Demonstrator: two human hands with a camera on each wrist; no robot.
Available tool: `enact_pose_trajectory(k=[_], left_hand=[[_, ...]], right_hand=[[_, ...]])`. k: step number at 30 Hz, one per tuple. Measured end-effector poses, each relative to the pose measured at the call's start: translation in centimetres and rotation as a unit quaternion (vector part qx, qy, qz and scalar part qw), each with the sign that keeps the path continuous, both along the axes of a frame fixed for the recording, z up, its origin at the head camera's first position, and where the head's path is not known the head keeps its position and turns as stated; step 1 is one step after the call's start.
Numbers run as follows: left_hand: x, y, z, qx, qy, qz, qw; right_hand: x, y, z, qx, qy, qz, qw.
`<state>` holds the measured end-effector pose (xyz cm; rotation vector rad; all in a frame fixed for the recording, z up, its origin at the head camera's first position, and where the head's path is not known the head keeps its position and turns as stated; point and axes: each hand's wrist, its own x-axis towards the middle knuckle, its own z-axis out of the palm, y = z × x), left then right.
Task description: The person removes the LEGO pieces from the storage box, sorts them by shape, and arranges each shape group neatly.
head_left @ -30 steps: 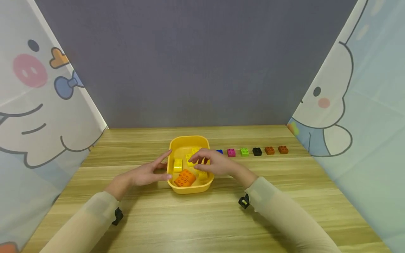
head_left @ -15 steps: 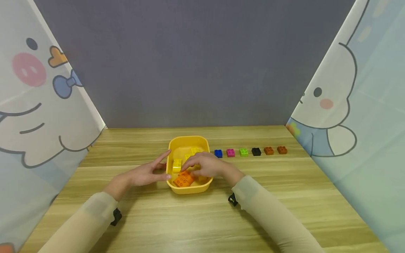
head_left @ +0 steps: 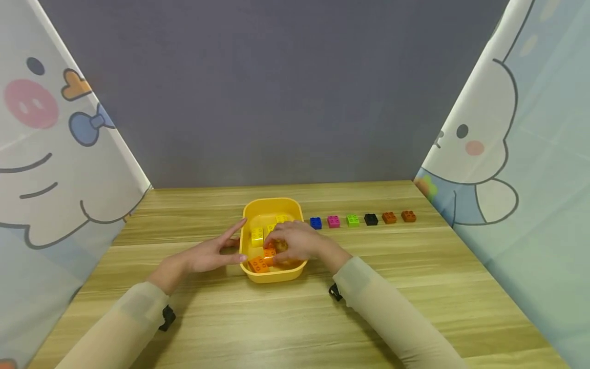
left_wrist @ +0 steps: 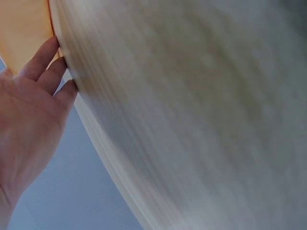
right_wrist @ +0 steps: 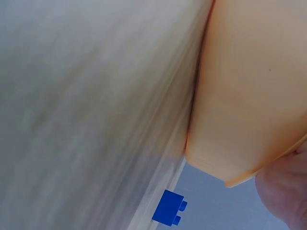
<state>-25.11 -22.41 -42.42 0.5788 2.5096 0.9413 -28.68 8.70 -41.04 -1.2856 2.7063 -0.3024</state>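
In the head view a yellow plastic bin (head_left: 272, 277) holds several toy building bricks. My left hand (head_left: 207, 254) has its fingers spread against the bin's left side, thumb at the rim; the left wrist view shows the fingertips touching the bin's foot. My right hand (head_left: 297, 241) reaches over the right rim, thumb and fingers curled about an orange brick (head_left: 269, 256), partly hidden. Another orange brick (head_left: 258, 265) lies at the near left corner. A yellow brick (head_left: 257, 237) sits at the left, and more yellow bricks (head_left: 281, 219) lie farther back, partly covered by the right hand.
Right of the bin a row of bricks stands on the wooden table (head_left: 239, 328): blue (head_left: 315, 223), pink (head_left: 334, 221), lime green (head_left: 352, 220), black (head_left: 371, 219) and two brown-orange ones (head_left: 389, 218). A dark panel (head_left: 286, 92) rises behind the table.
My right hand has moved left and down into the bin onto the orange bricks. The two orange bricks have shifted apart, one turning within the fingers. My left hand stays at the bin.
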Motion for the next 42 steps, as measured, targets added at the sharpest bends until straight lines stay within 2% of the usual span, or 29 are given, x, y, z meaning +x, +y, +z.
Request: enact_pose_trajectory(k=[6, 12, 20, 30, 42], left_hand=[[0.12, -0.10, -0.08, -0.001, -0.003, 0.004, 1.0000], [0.18, -0.17, -0.10, -0.002, -0.006, 0.007, 1.0000], [0.02, -0.11, -0.01, -0.003, -0.002, 0.006, 1.0000], [-0.12, -0.13, 0.08, 0.001, -0.012, 0.006, 0.9999], [-0.08, -0.17, 0.13, 0.002, -0.016, 0.007, 0.9998]], right_hand=[[-0.09, -0.17, -0.25, 0.008, -0.008, -0.010, 1.000], [-0.12, -0.34, -0.34, 0.032, 0.014, 0.001, 0.999], [-0.10, -0.30, -0.21, 0.000, 0.003, -0.016, 1.000], [-0.16, -0.20, -0.01, 0.011, -0.005, -0.016, 1.000], [-0.37, 0.17, -0.40, -0.061, -0.033, -0.004, 0.998]])
